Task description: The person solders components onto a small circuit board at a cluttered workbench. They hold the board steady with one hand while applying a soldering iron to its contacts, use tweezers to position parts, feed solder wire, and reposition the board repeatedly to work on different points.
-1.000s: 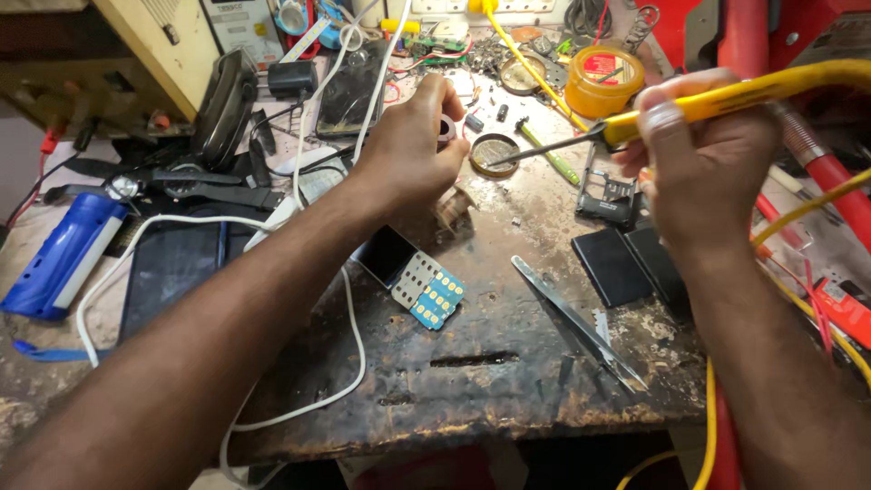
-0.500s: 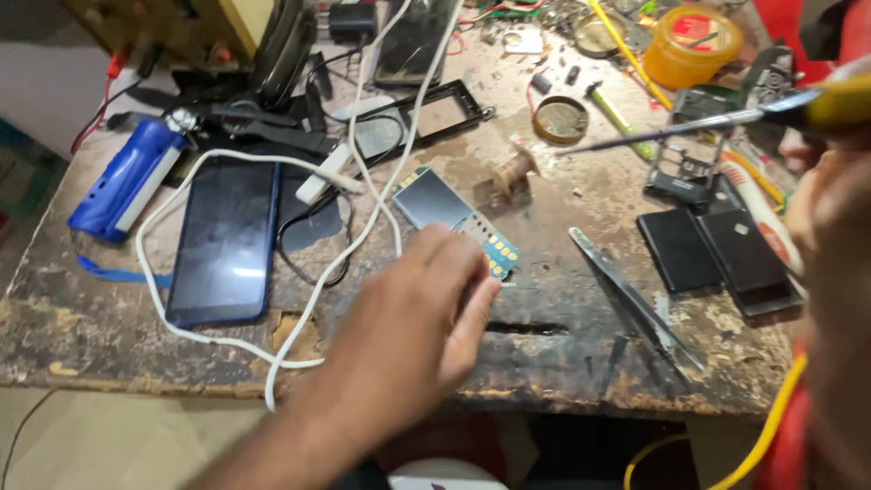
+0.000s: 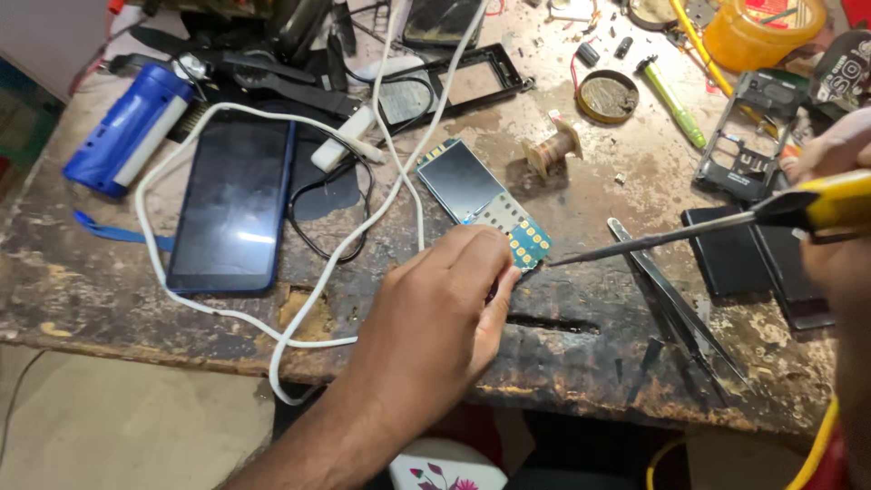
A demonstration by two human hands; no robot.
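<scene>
Nearest me, the left hand (image 3: 435, 318) lies over the front of the scarred, stained wooden worktop (image 3: 581, 354), its fingers (image 3: 494, 259) pressed down on the lower keypad end of a small phone circuit board with a dark screen (image 3: 476, 195), which lies flat near the middle. From the right, the right hand (image 3: 839, 227) grips a yellow-handled soldering iron (image 3: 689, 234), fingers wrapped round the handle; the metal tip sits just beside the board's blue keypad corner. A pair of steel tweezers (image 3: 676, 304) lies close to the front edge, under the iron's shaft, beside flat black phone parts (image 3: 726, 254). A white cable (image 3: 272, 299) loops over the front edge, around a dark smartphone in a blue case (image 3: 231, 204) lying screen-up. The front strip between hand and tweezers is bare apart from a long crack. Farther back stand a small copper wire spool (image 3: 552, 150), a round open tin of dark paste (image 3: 608, 95), a green pen-like tool (image 3: 671, 100) and a blue cylindrical torch (image 3: 127, 127) at the left edge. At the far right sits a yellow lidded tub (image 3: 762, 32), contents hidden.
</scene>
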